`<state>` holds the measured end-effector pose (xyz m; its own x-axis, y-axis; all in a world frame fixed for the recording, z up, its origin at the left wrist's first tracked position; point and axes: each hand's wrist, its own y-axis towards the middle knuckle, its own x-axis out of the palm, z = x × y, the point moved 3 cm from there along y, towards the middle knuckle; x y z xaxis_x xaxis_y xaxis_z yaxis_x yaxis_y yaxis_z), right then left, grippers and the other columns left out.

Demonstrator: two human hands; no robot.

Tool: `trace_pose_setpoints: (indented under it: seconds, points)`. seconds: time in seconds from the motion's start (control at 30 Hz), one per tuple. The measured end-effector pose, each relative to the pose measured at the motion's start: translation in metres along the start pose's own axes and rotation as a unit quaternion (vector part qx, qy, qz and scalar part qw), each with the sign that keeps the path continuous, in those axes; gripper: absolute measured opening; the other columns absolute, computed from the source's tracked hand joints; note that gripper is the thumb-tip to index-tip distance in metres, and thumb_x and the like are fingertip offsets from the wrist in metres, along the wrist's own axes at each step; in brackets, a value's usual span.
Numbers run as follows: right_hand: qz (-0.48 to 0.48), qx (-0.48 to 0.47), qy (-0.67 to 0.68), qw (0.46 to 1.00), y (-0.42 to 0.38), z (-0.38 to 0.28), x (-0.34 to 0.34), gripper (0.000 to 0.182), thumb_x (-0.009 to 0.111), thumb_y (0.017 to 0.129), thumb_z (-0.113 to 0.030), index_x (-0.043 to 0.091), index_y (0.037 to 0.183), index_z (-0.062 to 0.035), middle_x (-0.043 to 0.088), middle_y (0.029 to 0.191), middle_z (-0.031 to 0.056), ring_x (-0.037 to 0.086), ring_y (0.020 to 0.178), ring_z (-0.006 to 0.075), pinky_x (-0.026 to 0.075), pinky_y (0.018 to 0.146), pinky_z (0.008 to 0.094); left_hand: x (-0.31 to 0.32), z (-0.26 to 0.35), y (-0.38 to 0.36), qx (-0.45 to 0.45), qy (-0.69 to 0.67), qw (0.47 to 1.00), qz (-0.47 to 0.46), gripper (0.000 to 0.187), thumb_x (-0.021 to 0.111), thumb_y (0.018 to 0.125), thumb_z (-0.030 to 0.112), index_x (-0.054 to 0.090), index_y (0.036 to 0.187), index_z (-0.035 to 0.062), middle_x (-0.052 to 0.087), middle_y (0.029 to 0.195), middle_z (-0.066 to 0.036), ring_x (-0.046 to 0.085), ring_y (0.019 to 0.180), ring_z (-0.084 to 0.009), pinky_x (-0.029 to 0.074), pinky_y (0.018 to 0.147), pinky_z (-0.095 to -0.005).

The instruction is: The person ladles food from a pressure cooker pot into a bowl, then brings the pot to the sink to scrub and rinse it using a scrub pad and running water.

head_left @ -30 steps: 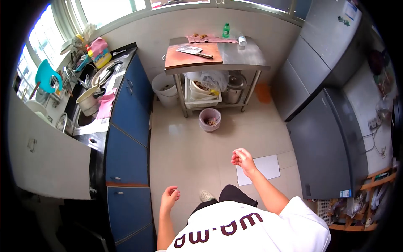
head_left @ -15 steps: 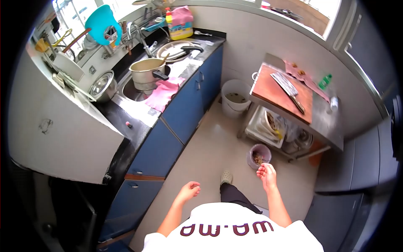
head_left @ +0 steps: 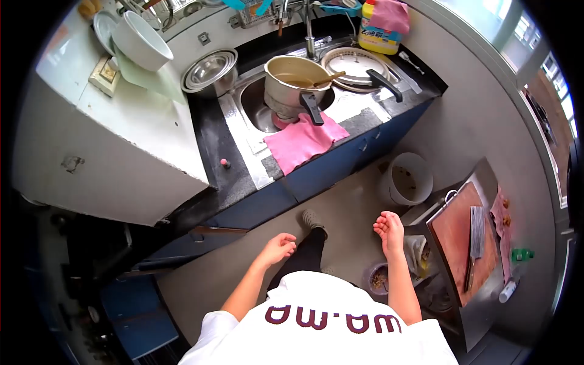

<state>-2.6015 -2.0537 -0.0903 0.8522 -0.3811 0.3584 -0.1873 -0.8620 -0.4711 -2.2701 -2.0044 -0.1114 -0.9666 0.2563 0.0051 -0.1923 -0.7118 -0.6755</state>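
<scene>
Over floor [head_left: 350,234] — left hand [head_left: 278,248], right hand [head_left: 389,230] empty, half-open — white bucket [head_left: 421,176] near right.

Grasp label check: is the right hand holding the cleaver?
No, the cleaver lies on the cutting board, and the right hand is apart from both, fingers loosely curled.

A: What's that pot [head_left: 283,97] made of?
B: Dull metal, black plastic-looking handle [head_left: 311,109].
A: And the sink [head_left: 257,112]?
B: Smooth, shiny metal. Pink cloth [head_left: 304,145] looks matt, bucket [head_left: 389,185] looks like smooth plastic, nested bowls [head_left: 210,73] are glossy metal.
</scene>
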Motion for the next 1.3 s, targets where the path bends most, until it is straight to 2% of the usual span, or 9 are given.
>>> trace_pose_setpoints:
  seconds: [0.43,0.57,0.67,0.8,0.9,1.03,1.13,1.17,1.3]
  points:
    - [-0.092,0.002,-0.151,0.984,0.177,-0.095,0.139,0.015,0.048,0.090,-0.019,0.053,0.094,-0.0056,0.056,0.076,0.0022,0.056,0.066,0.0106,0.046,0.062,0.0225,-0.052,0.187,0.144,0.172,-0.198,0.965,0.000,0.026,0.051,0.088,0.013,0.051,0.112,0.0024,0.058,0.097,-0.008,0.057,0.084,-0.0131,0.049,0.075,-0.0248]
    - [-0.125,0.017,-0.197,0.972,0.214,-0.095,0.168,0.015,0.050,0.089,-0.017,0.054,0.095,-0.0045,0.057,0.076,0.0038,0.057,0.065,0.0116,0.047,0.060,0.0230,-0.050,0.209,0.161,0.147,-0.225,0.963,-0.024,0.027,0.050,0.089,0.014,0.050,0.113,0.0017,0.057,0.098,-0.008,0.058,0.085,-0.0153,0.049,0.076,-0.0270]
    - [-0.160,-0.029,-0.251,0.954,0.253,-0.100,0.186,0.019,0.050,0.089,-0.015,0.051,0.101,-0.0016,0.058,0.077,0.0059,0.057,0.066,0.0120,0.047,0.060,0.0238,-0.045,0.213,0.178,0.155,-0.241,0.958,-0.001,0.031,0.049,0.090,0.018,0.047,0.117,0.0020,0.057,0.099,-0.009,0.058,0.086,-0.0161,0.049,0.077,-0.0289]
    - [-0.152,-0.093,-0.258,0.949,0.317,-0.126,0.226,0.036,0.052,0.087,-0.015,0.039,0.117,-0.0002,0.056,0.080,0.0083,0.057,0.065,0.0131,0.047,0.056,0.0241,-0.037,0.235,0.192,0.117,-0.287,0.950,0.041,0.035,0.049,0.091,0.023,0.044,0.120,0.0028,0.056,0.099,-0.008,0.058,0.089,-0.0169,0.050,0.078,-0.0307]
    - [-0.150,-0.093,-0.272,0.946,0.366,-0.131,0.259,0.039,0.055,0.085,-0.016,0.040,0.117,0.0001,0.056,0.081,0.0082,0.056,0.062,0.0131,0.047,0.051,0.0237,-0.024,0.244,0.213,0.074,-0.373,0.925,0.017,0.037,0.047,0.092,0.026,0.041,0.121,0.0037,0.057,0.103,-0.012,0.060,0.088,-0.0209,0.051,0.076,-0.0333]
    - [-0.199,-0.101,-0.303,0.927,0.399,-0.132,0.281,0.029,0.060,0.082,-0.019,0.048,0.101,-0.0007,0.053,0.070,0.0030,0.053,0.053,0.0088,0.040,0.045,0.0211,-0.013,0.269,0.233,0.060,-0.444,0.894,0.007,0.035,0.048,0.091,0.025,0.042,0.119,0.0046,0.057,0.103,-0.013,0.061,0.086,-0.0224,0.052,0.073,-0.0330]
    - [-0.241,-0.096,-0.278,0.925,0.403,-0.139,0.305,0.024,0.060,0.083,-0.020,0.050,0.096,-0.0017,0.053,0.063,0.0019,0.052,0.051,0.0087,0.039,0.044,0.0209,-0.010,0.278,0.242,0.047,-0.453,0.889,0.040,0.026,0.054,0.087,0.018,0.047,0.109,0.0049,0.056,0.086,-0.008,0.056,0.067,-0.0161,0.048,0.057,-0.0268]
    - [-0.270,-0.090,-0.286,0.915,0.406,-0.142,0.313,0.023,0.060,0.083,-0.020,0.052,0.094,-0.0018,0.053,0.061,0.0020,0.052,0.050,0.0092,0.040,0.045,0.0209,-0.009,0.280,0.245,0.034,-0.469,0.882,0.036,0.023,0.055,0.086,0.014,0.048,0.106,0.0050,0.051,0.075,-0.004,0.050,0.059,-0.0130,0.042,0.050,-0.0252]
    - [-0.336,-0.054,-0.296,0.893,0.430,-0.152,0.335,0.019,0.057,0.084,-0.019,0.056,0.086,0.0004,0.059,0.064,0.0052,0.056,0.052,0.0108,0.044,0.049,0.0232,-0.010,0.279,0.254,0.029,-0.502,0.865,-0.007,0.022,0.055,0.085,0.013,0.049,0.105,0.0055,0.047,0.069,-0.002,0.048,0.057,-0.0119,0.039,0.046,-0.0248]
